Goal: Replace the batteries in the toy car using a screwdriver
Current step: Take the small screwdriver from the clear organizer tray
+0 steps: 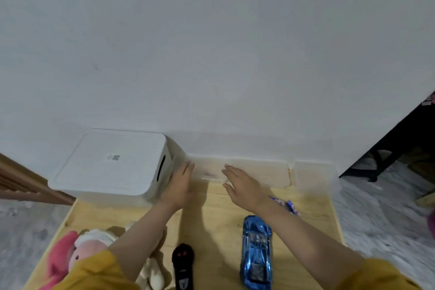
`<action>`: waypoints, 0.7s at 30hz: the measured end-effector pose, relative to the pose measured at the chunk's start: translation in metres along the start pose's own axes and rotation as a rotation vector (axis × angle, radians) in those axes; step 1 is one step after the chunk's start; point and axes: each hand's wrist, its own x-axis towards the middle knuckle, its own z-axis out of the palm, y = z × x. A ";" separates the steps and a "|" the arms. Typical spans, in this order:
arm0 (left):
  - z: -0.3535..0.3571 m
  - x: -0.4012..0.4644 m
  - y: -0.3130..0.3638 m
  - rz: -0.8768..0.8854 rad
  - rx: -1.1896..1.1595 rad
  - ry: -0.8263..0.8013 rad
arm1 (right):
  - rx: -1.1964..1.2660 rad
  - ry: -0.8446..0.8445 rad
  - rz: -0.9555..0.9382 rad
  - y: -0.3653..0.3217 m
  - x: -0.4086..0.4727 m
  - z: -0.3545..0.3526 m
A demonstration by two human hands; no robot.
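Observation:
A shiny blue toy car [256, 252] lies on the wooden table [211, 223], near its front, between my forearms. Its black remote control [183, 266] lies to the left of it. Some small blue-and-purple batteries [288, 205] lie just right of my right wrist. Both arms reach forward to a clear plastic box [209, 172] at the back of the table by the wall. My left hand [180, 186] is at the box's left end with straight fingers. My right hand [242, 185] is over the box's right part, fingers extended. No screwdriver is in view.
A white lidded storage box [113, 165] stands at the back left. Another clear container [315, 176] sits at the back right. Pink and cream plush toys [89, 249] lie at the front left. A black furniture frame [388, 148] stands at the right beyond the table.

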 end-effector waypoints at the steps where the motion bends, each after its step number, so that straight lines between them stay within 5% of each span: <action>1: -0.002 0.002 -0.006 0.003 -0.039 0.006 | 0.002 -0.014 0.005 -0.006 0.006 0.003; 21: 0.026 0.034 -0.022 -0.008 -0.290 0.222 | -0.389 -0.056 0.030 -0.023 0.067 0.045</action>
